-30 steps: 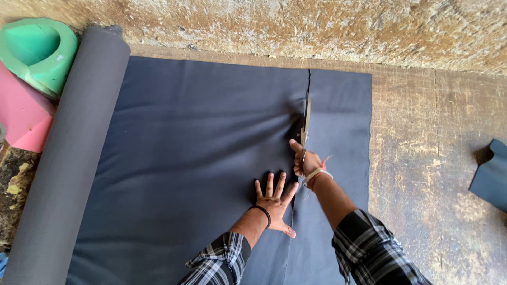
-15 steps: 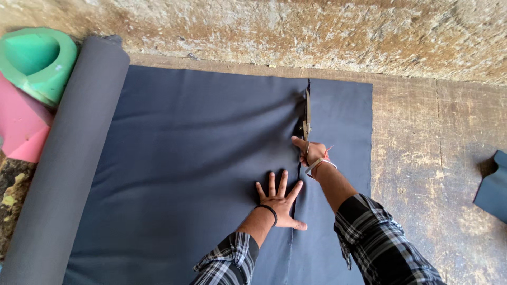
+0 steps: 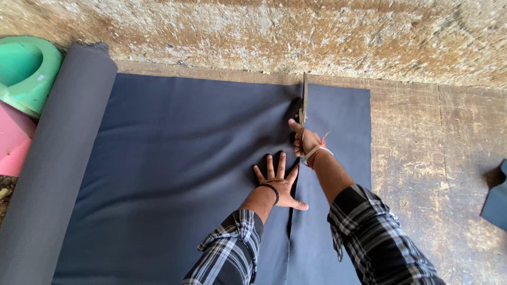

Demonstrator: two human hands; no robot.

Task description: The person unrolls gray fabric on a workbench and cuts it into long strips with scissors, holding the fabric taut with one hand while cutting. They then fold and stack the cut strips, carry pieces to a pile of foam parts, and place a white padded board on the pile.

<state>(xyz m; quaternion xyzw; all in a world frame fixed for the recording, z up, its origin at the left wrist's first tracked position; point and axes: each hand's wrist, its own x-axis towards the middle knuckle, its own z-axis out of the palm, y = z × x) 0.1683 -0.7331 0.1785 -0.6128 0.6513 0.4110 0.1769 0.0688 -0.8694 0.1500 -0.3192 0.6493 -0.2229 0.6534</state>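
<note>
1. The dark blue cloth lies flat on the wooden floor, its far edge close to the rough wall at twelve o'clock.
2. The right hand is closed around the handles of the scissors, fingers wrapped together on the grips. The blades point toward twelve o'clock and reach almost to the far edge of the cloth.
3. A cut line runs from the near edge up to the scissors, so the narrow strip at three o'clock of the blades is nearly parted from the wide piece.
4. The left hand lies palm down on the wide piece, just at nine o'clock of the cut, fingers spread apart. Pressed flat like this, it appears to keep the cloth from sliding or bunching as the blades work.
5. The rolled-up end of the cloth lies along the nine o'clock side, touching the flat sheet.
6. Beyond the roll, at ten o'clock, sit a green tub and a pink object.
7. A separate dark scrap lies well apart at three o'clock.
</note>
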